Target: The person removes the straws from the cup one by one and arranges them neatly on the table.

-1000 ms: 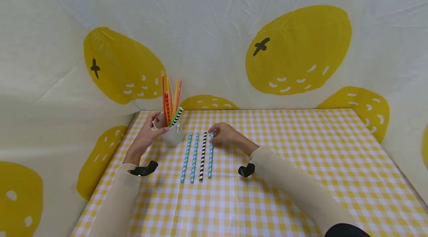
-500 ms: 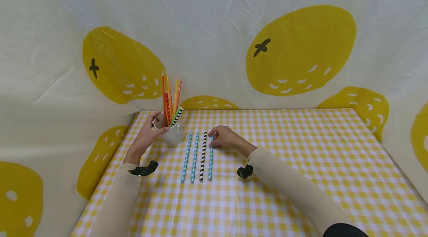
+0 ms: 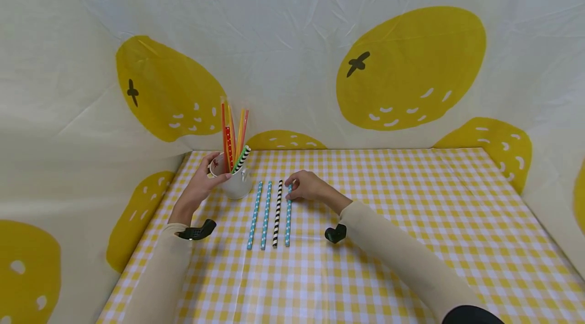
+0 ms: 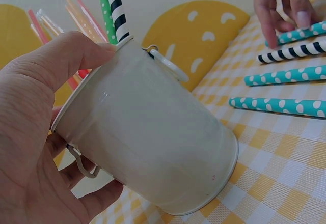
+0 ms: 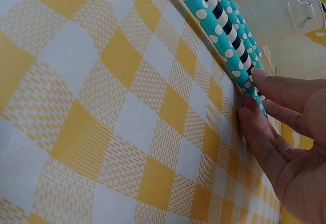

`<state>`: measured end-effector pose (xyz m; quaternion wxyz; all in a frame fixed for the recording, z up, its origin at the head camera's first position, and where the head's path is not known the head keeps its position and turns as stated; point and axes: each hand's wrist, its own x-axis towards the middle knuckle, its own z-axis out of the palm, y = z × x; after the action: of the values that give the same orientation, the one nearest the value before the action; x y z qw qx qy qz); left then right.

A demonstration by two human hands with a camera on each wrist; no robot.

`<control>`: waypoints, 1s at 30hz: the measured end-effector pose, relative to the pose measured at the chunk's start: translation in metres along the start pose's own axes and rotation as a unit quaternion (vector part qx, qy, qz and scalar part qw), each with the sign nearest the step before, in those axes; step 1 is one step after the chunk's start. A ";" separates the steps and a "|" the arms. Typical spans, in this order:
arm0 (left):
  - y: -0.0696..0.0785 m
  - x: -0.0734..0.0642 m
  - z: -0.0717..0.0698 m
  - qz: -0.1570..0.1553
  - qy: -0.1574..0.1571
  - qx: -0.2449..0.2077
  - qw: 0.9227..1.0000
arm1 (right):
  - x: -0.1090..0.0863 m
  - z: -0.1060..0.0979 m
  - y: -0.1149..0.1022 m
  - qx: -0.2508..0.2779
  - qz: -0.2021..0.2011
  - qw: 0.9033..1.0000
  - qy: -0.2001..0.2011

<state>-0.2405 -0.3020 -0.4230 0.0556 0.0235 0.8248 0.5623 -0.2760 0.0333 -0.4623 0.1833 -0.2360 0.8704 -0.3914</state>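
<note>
On the left, my left hand (image 3: 201, 185) grips the rim of a small white bucket (image 4: 153, 122), thumb at the rim and fingers around the handle side. The bucket stands on the table with several straws (image 3: 234, 136) in it: orange, yellow, red dotted, green dotted and black-striped. My right hand (image 3: 307, 185) pinches the far end of a blue straw with white dots (image 3: 288, 222), the rightmost of a row lying on the cloth. Beside it lie a black-and-white striped straw (image 3: 277, 215) and two more blue dotted straws (image 3: 266, 216), nearly parallel and slightly apart.
A yellow-and-white checked tablecloth (image 3: 411, 222) covers the table. Behind it and along the left hangs a pale curtain (image 3: 292, 60) printed with large yellow fruit. The bucket stands near the table's left back corner.
My right hand and the rightmost blue dotted straw have shifted slightly toward me, bringing its near end closer in line with the others. The left hand and bucket have stayed put.
</note>
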 end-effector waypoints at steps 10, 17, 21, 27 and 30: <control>-0.004 0.003 -0.001 0.006 0.004 0.008 1.000 | -0.001 0.000 -0.001 0.005 0.003 1.000 -0.009; -0.004 0.003 0.000 0.009 0.004 0.010 1.000 | -0.001 -0.003 -0.001 0.023 -0.004 1.000 -0.014; -0.003 0.003 0.000 0.009 0.006 0.012 1.000 | -0.001 -0.007 -0.001 0.022 -0.008 1.000 -0.008; -0.002 0.003 0.002 0.011 0.005 0.003 1.000 | 0.001 -0.011 -0.005 0.017 -0.026 0.999 0.021; 0.001 0.002 0.002 0.009 0.002 -0.005 1.000 | 0.003 -0.013 -0.010 0.013 -0.045 0.998 0.039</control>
<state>-0.2427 -0.2999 -0.4228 0.0486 0.0297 0.8216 0.5671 -0.2820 0.0336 -0.4467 0.1348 -0.2570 0.8602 -0.4193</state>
